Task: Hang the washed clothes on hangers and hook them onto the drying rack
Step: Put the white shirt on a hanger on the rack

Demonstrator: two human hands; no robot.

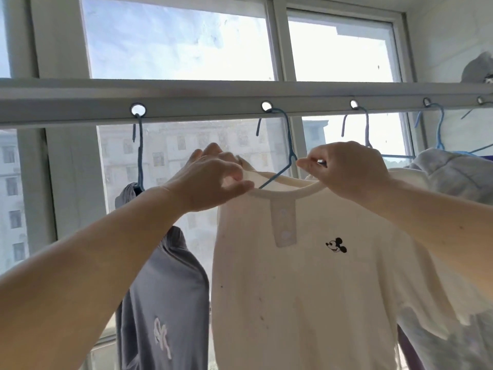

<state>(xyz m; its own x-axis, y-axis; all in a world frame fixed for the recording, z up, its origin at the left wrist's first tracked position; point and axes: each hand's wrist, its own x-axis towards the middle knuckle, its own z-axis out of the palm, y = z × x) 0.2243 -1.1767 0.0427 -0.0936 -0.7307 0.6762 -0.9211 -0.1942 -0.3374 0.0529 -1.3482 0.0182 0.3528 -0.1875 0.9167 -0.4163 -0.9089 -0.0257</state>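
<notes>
Head view shows us working at the collar of a cream shirt (306,289), which already sits on a blue hanger (289,145) whose hook is through a hole in the drying rack (213,102).

What could go wrong: we judge the collar is being tugged over the hanger's shoulders, and a hard pull to one side could slide the shirt off that end or tip the hanger so the shirt droops unevenly. An upward nudge could also lift the hook out of its hole, dropping both. The gray shirt (165,303) hangs just beside on the left and a pale garment (453,177) crowds in on the right, so a wide sweep of an arm could knock either one askew.

Our left hand (210,180) is curled, thumb and fingers pinching the collar's left edge. Our right hand (344,166) is also curled, fingertips pinching at the collar's right side, where the hanger's arm meets the neckline; whether it also grips the wire itself we cannot tell. Neither hand is released.
</notes>
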